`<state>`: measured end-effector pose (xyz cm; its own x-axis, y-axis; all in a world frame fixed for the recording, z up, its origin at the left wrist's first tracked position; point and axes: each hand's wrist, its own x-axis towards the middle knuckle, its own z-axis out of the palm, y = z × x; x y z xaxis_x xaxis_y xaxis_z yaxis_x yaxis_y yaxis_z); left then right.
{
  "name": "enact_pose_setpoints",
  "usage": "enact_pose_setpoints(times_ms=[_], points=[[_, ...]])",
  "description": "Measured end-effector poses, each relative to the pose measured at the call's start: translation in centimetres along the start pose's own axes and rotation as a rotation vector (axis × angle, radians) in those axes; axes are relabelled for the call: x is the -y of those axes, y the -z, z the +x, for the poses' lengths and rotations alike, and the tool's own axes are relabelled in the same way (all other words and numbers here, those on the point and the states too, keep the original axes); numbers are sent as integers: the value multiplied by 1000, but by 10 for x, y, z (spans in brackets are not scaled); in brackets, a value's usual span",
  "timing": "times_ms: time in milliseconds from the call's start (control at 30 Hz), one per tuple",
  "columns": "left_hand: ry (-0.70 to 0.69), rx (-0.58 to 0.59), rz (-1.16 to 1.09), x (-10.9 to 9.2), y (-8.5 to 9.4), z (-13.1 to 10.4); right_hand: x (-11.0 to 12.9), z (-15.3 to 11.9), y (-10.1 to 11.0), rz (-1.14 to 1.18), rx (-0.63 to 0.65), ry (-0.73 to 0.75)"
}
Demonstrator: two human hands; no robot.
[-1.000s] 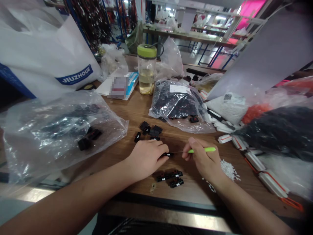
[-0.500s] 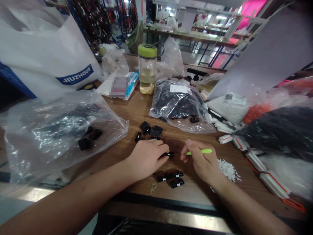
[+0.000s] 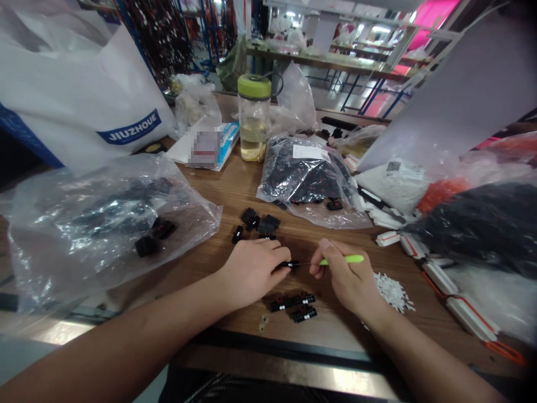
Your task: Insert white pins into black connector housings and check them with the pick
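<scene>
My left hand is closed on a black connector housing that carries small white plugs, its far part hidden by the fingers. In my right hand is a thin pick with a bright green handle; its metal shaft points left and the tip reaches the housing's end, though whether it touches I cannot tell. Below the hands lie several black connector housings with white plugs in them. More black housings sit beyond my left hand. A pile of small white plugs lies beside my right wrist.
A clear bag of black parts lies ahead, with a green-lidded bottle behind it. Another plastic bag spreads over the left side. White and orange-edged pieces and filled bags line the right.
The camera view has shifted very slightly. Both hands keep their hold and place, with no other visible change.
</scene>
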<state>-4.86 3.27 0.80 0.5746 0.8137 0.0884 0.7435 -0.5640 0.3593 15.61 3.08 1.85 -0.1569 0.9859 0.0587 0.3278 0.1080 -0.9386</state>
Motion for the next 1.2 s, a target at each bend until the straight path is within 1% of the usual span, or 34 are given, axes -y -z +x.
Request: enact_pose_setpoints(times_ms=[67,267,533,800,933,1067,1200], points=[[-3,0,0,0,0,0,0,-1,0,-20,21,10],[-5,25,15,-1,2,1,-2,-4,0,-153,83,106],[-11,11,-10,1,1,0,1,-3,-1,-24,-21,54],[-7,29,-8,0,3,1,0,-2,-2,3,1,21],[-12,21,-3,0,3,1,-2,-2,-3,7,7,15],[-14,15,-3,1,2,0,-2,-4,-2,-10,38,59],[-20,12,-7,1,3,0,0,-7,0,-144,91,148]])
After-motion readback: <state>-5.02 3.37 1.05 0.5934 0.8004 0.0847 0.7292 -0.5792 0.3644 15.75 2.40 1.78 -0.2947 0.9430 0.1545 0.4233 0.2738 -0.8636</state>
